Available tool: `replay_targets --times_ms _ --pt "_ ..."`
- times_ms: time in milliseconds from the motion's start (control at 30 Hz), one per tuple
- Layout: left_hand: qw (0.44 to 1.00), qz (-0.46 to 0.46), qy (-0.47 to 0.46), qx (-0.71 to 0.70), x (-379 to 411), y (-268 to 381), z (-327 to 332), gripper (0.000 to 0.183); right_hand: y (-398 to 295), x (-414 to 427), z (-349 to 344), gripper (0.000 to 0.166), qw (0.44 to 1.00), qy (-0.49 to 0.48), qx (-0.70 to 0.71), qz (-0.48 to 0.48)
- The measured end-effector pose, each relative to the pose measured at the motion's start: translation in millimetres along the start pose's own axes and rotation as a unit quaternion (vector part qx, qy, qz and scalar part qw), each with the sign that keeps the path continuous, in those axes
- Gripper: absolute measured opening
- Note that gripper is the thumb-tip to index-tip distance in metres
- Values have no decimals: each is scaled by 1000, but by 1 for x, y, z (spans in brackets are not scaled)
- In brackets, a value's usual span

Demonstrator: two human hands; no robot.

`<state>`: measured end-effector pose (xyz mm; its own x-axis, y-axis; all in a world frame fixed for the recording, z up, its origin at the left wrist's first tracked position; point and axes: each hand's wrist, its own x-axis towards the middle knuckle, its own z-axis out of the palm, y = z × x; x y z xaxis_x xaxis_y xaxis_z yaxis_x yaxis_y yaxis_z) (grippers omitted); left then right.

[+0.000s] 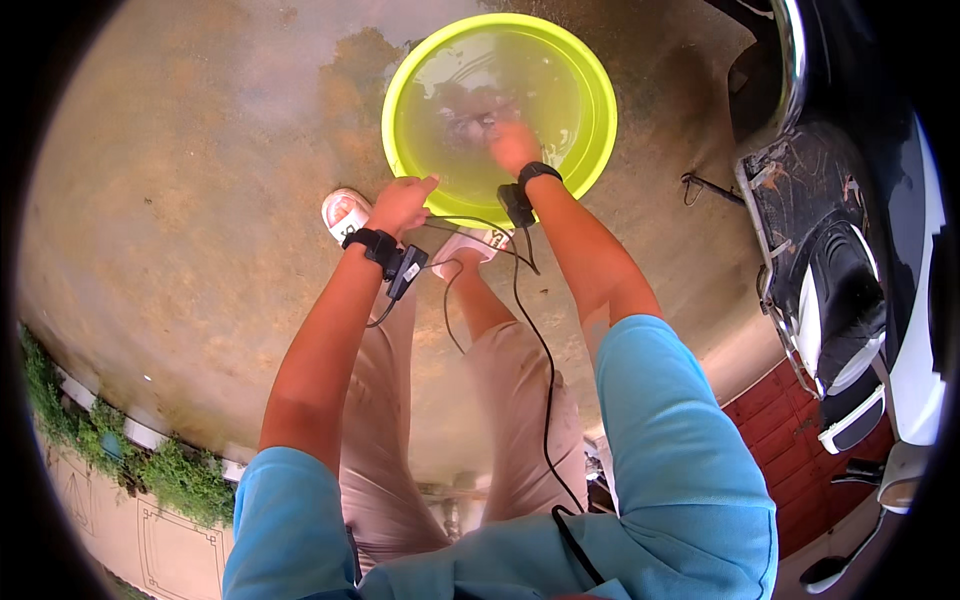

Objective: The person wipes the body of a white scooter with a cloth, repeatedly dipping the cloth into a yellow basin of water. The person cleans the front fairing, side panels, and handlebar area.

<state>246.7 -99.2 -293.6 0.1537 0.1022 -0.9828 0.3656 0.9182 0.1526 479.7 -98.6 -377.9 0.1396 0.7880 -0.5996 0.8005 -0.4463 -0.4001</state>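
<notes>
A round yellow-green plastic basin filled with cloudy water stands on the wet ground before me. My left hand grips its near-left rim, thumb over the edge. Over the water, inside the basin, is my right hand, blurred by motion. Its fingertips are at the water's surface beside a small indistinct patch. Whether anything is held there is hidden by blur and reflections. Each wrist wears a black strap with a small black box, the left box and the right box, with thin cables hanging between my arms.
A parked scooter with a metal side frame is at the right, its stand reaching toward the basin. My feet in white slides are just below the basin. Green plants line an edge at lower left; red tiles lie at lower right.
</notes>
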Motion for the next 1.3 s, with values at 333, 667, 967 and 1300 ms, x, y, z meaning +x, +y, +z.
replay_targets --times_ms 333,667,967,1300 --pt "943 68 -216 -242 -92 50 66 80 -122 -188 -208 16 877 -164 452 5" --pt "916 136 -162 -341 -135 73 91 32 -107 -124 -185 58 707 -290 636 106" --pt "793 225 -99 -557 -175 39 110 30 -172 -127 -225 32 943 -162 240 -162" --pt "800 279 -35 -530 -226 21 105 73 -240 -144 -271 39 953 -98 -119 -262"
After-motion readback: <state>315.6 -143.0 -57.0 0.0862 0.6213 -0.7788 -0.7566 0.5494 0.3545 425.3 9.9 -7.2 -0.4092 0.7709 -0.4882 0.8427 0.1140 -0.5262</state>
